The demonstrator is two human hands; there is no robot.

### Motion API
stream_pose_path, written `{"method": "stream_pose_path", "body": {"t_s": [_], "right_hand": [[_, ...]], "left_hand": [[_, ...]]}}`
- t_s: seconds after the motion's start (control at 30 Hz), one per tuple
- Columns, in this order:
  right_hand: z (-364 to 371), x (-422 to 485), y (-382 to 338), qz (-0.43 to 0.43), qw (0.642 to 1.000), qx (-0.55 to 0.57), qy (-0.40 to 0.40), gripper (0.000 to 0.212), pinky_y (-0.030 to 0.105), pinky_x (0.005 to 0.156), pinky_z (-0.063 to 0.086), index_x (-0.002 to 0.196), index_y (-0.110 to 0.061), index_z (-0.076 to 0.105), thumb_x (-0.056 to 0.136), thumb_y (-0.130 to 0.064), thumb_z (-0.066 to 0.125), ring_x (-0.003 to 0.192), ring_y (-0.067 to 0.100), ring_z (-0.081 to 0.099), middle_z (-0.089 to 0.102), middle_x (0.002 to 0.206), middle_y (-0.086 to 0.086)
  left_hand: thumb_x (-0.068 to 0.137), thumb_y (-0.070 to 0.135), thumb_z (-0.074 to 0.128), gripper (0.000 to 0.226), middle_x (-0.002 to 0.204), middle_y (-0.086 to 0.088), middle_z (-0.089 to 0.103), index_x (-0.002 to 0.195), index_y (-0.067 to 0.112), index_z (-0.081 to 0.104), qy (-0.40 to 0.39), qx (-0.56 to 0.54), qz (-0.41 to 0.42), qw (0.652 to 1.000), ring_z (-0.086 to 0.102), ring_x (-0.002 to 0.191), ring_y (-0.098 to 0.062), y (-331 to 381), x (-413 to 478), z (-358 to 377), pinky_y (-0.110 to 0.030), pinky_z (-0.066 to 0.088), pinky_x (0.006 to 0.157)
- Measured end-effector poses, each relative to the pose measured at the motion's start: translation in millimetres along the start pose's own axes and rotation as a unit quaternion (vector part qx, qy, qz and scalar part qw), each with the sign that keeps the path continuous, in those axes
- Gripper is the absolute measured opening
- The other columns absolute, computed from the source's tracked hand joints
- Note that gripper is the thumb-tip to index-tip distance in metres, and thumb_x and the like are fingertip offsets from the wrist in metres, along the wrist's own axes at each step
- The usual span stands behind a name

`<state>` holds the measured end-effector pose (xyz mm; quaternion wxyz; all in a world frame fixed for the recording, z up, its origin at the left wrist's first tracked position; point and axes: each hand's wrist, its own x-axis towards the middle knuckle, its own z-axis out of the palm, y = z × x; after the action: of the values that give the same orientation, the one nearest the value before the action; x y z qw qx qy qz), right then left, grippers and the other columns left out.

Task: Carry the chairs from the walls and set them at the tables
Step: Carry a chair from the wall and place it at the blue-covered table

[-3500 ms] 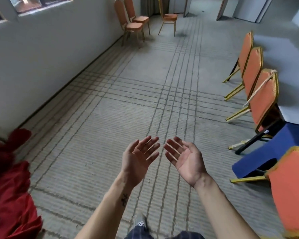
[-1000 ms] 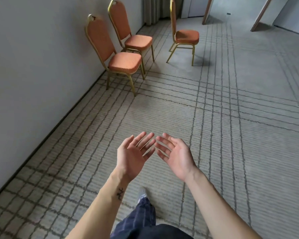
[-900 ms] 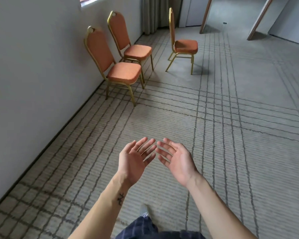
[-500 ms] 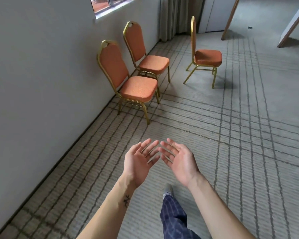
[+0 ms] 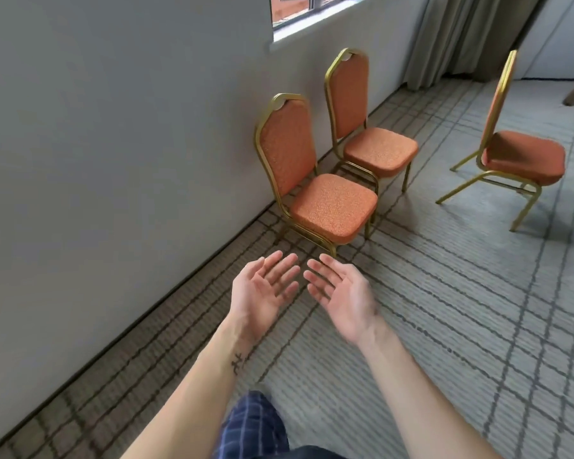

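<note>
Three orange chairs with gold frames stand ahead. The nearest chair has its back against the grey wall, and a second chair stands just behind it along the same wall. A third chair stands apart on the carpet to the right, seen side-on. My left hand and my right hand are held out side by side, palms up, fingers straight, holding nothing. Their fingertips lie just short of the nearest chair's front leg.
The grey wall runs along the left with a window above the chairs. Grey curtains hang at the far end. Striped carpet stretches to the right. My leg in checked trousers shows at the bottom.
I have walked toward the wall chairs, which now appear much larger and closer. Both hands stay open and palm-up in front of me. The tables and their chairs have left view.
</note>
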<state>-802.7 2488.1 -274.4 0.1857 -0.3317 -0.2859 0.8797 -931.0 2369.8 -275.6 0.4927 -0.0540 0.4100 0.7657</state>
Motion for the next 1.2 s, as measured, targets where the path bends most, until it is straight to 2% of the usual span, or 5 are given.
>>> {"method": "stream_pose_path", "body": {"t_s": [0.33,0.6,0.7,0.87,1.2], "right_hand": [[105.8,241.3,-49.9,-0.001,0.998,-0.047,0.04,0.035,0.044,0.104,0.049,0.131,-0.008,0.059,0.103,-0.027,0.049,0.114,0.029,0.068,0.072,0.121,0.012],[184.3,390.7,-110.8,-0.023,0.998,-0.021,0.058,0.036,0.042,0.099,0.052,0.132,-0.008,0.058,0.104,-0.025,0.045,0.111,0.028,0.07,0.072,0.12,0.013],[198.4,431.0,-129.2,-0.025,0.998,-0.021,0.05,0.037,0.04,0.096,0.052,0.134,-0.008,0.057,0.103,-0.026,0.047,0.113,0.028,0.069,0.071,0.122,0.013],[212.4,530.4,-166.8,-0.034,0.998,-0.036,0.04,0.035,0.043,0.108,0.047,0.133,-0.009,0.058,0.104,-0.025,0.045,0.117,0.023,0.067,0.072,0.121,0.01],[245.3,704.2,-228.9,-0.023,0.998,-0.024,0.045,0.032,0.037,0.099,0.052,0.128,-0.01,0.061,0.104,-0.024,0.045,0.113,0.022,0.069,0.073,0.119,0.011]], "left_hand": [[0.104,0.029,0.036,0.044,0.13,-0.014,0.067,0.138,0.007,0.052,-0.001,0.01,-0.003,1.0,0.063,0.123,-0.032,152.6,229.1,-10.8,-0.047,0.043,0.108],[0.103,0.028,0.038,0.043,0.128,-0.012,0.069,0.138,0.009,0.054,-0.033,0.101,-0.011,0.994,0.064,0.121,-0.029,274.2,374.6,34.4,-0.049,0.042,0.111],[0.103,0.028,0.038,0.042,0.126,-0.012,0.07,0.137,0.009,0.055,-0.036,0.118,-0.019,0.992,0.065,0.12,-0.029,294.5,408.9,43.9,-0.048,0.044,0.109],[0.104,0.028,0.039,0.041,0.125,-0.012,0.07,0.136,0.009,0.055,-0.016,0.147,-0.003,0.989,0.065,0.119,-0.029,331.6,504.7,66.8,-0.048,0.045,0.108],[0.104,0.027,0.042,0.037,0.122,-0.013,0.071,0.133,0.008,0.056,0.012,0.185,0.006,0.983,0.065,0.119,-0.031,397.9,667.1,101.6,-0.045,0.048,0.104]]}}
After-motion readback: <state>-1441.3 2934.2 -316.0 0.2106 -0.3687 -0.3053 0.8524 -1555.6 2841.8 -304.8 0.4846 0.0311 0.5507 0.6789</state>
